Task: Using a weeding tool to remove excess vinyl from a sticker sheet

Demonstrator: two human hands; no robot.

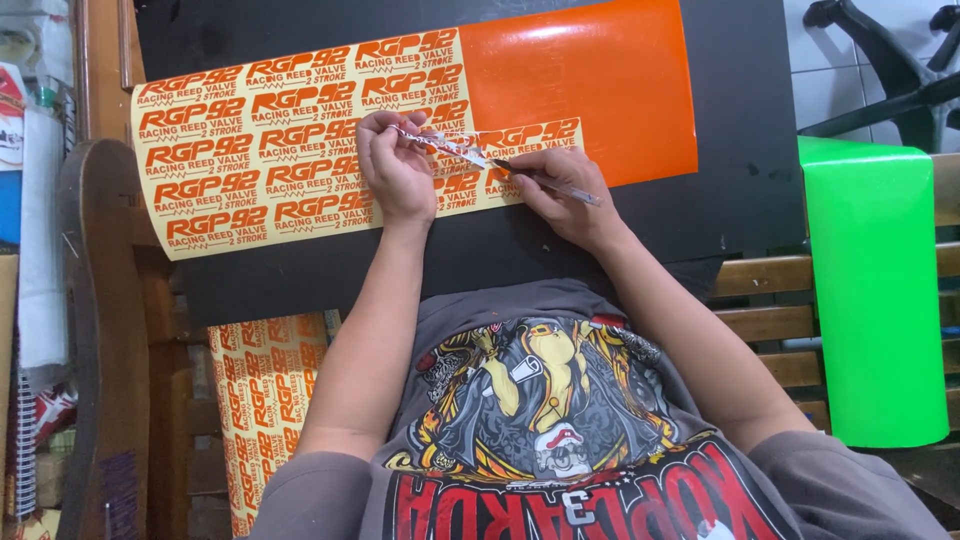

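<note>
The left hand pinched a peeled vinyl strip off the orange sticker sheet. Just beside that pinch, the right hand clasped a thin weeding tool, its tip touching the sheet beneath the strip.

The sticker sheet is pale yellow with rows of orange lettering, and its far end is plain glossy orange. It lies on a black worktop, beside a bright green roll. The shirt is grey with a yellow, black and red print.
</note>
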